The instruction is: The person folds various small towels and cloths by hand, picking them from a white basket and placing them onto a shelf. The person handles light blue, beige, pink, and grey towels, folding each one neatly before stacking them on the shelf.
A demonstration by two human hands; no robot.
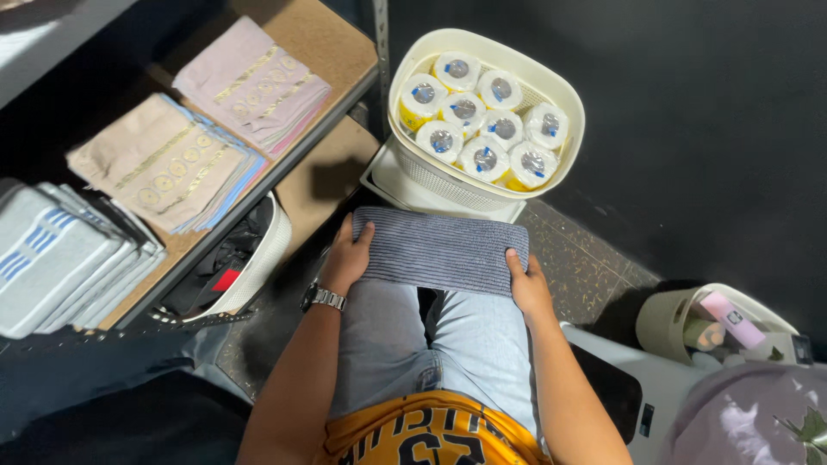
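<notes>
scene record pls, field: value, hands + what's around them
left hand: grips the left end of the folded grey cloth
right hand: grips the cloth's right end
cloth: flat across the person's knees
ahead: cream basket holding eight wrapped white rolls
shelf: stacks of folded beige and pink cloths, grey ones nearer
left wrist: metal watch

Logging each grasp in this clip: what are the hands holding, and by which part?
A folded grey ribbed cloth lying across the knees. The left hand holds its left end and the right hand its right end, fingers over the edges.
</notes>
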